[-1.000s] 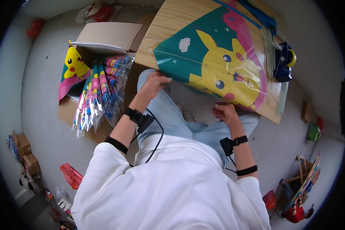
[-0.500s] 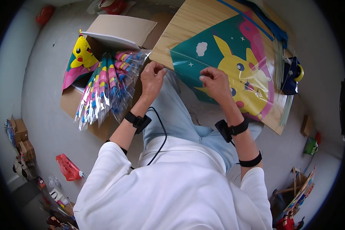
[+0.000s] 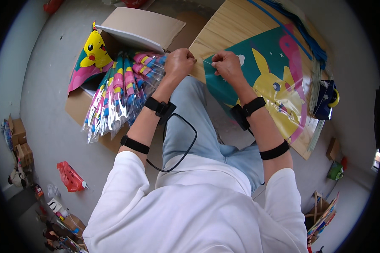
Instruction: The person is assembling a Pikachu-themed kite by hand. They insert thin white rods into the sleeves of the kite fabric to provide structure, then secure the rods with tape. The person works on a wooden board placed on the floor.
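Note:
A green and pink kite (image 3: 221, 86) printed with a big yellow cartoon animal lies across the wooden table at the right, its surface shiny. My right hand (image 3: 229, 67) is over the kite's left corner, thumb and fingers pinched; a short thin pale line shows at the fingertips, too fine to name. My left hand (image 3: 179, 64) is closed in a pinch just left of the table edge, between the table and the box of packed kites. What it holds, if anything, is too small to see. The two hands are level, a short gap apart.
An open cardboard box (image 3: 141, 21) stands at the left, with several rolled kites in clear sleeves (image 3: 118, 90) and a yellow-faced kite (image 3: 95, 50) on it. Blue straps (image 3: 318, 52), thin pale rods (image 3: 316, 135) and a dark blue item (image 3: 325, 99) lie along the table's right side.
Both hands have moved farther up in the view. My right hand has shifted from above the printed animal to the kite's left corner. Both remain pinched.

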`<state>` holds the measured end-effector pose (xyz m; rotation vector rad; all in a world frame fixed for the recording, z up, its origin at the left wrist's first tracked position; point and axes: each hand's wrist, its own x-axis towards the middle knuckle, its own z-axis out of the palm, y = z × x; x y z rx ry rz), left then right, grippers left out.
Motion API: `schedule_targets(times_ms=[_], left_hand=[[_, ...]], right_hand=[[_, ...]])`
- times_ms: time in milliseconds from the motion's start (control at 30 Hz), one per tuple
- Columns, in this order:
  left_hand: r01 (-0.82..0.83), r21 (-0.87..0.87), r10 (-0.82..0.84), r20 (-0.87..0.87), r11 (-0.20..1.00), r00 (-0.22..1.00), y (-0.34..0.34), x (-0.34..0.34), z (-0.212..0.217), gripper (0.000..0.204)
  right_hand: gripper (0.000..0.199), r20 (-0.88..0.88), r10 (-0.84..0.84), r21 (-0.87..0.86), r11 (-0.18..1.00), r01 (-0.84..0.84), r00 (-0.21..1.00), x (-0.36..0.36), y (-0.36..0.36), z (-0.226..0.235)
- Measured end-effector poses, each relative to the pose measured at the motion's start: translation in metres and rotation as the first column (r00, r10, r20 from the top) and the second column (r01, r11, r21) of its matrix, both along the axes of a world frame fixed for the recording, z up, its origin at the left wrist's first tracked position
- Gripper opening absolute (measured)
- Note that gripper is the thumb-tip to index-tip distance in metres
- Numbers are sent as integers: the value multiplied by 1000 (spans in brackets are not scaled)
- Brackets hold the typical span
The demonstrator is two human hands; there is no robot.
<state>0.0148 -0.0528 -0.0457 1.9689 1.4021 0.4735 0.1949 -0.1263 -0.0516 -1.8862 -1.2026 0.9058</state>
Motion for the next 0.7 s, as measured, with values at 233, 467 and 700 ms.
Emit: schedule_targets(times_ms=[233,467,700], left_hand=[[158,127,-165,43,979,985,22,5,-18,16],[312,203,-287,-143,928,947,22,18,-3,8],[396,247,-300,-351,884,887,21,24,-3,8]], right_hand=[[16,32,-46,70,997,44,998,-4,-7,-17],[16,36,-78,189,980,69,996,-6,-10,-26],[14,101,-94,187,980,74,990,-12,-11,-14]])
